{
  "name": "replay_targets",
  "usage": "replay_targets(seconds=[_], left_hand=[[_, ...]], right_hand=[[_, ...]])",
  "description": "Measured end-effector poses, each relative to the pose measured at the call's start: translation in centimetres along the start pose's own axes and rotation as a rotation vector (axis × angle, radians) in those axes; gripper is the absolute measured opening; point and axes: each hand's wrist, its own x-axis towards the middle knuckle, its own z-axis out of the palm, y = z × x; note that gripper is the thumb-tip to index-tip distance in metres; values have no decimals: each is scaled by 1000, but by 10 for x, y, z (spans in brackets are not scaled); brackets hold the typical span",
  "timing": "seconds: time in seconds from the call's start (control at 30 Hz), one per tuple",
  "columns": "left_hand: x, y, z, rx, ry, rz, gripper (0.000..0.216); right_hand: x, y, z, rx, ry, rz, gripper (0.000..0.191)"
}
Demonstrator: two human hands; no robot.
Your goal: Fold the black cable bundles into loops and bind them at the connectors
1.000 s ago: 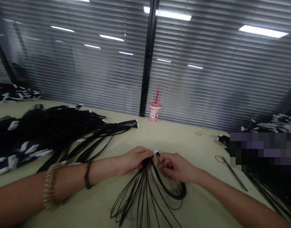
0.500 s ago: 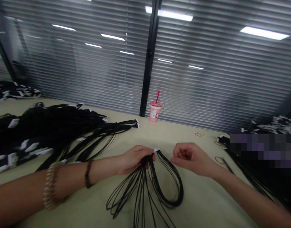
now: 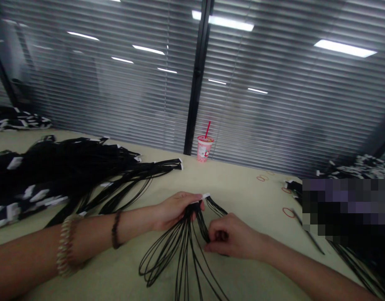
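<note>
hanging from the left hand (image 3: 176,209), a bundle of black wires (image 3: 189,215) is held at its gathered end, pinched narrowly with the thumb above, and its strands are fanned out in loops below that grip, over the pale tabletop (image 3: 117,271). just past the tip of the thumb, a white connector (image 3: 206,195) is seen, and from it some wires are led down and to the right. the right hand (image 3: 232,236), lower and to the right of the pinch, is curled in at these wires; whether they are clasped tightly cannot be told, as part of their run is hidden by the fingers. on the left wrist, behind the grip, a dark beaded bracelet (image 3: 116,230) is worn, with a paler one (image 3: 65,246) farther up the arm. to the left of the grip, a large heap of black wires (image 3: 76,161) is spread, dotted with white ends. beyond the grip, a pink cup (image 3: 203,151) with a red straw is stood upright near the blinds (image 3: 142,100). well to the right, a red ring (image 3: 283,211) is laid beside a dark rod (image 3: 309,232).
</note>
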Motion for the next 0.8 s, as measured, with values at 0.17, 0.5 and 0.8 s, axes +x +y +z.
replay_targets(seconds=[0.17,0.5,0.8], left_hand=[[0,4,-2,-88,26,-11,37],[1,0,0,-53,10,9,44],[-1,-1,4,-1,-39,-14,41]], right_hand=[[-3,16,7,-423,319,-73,17],[-4,-4,14,-164,478,-91,14],[-7,-10,-16,-310,564,-462,23]])
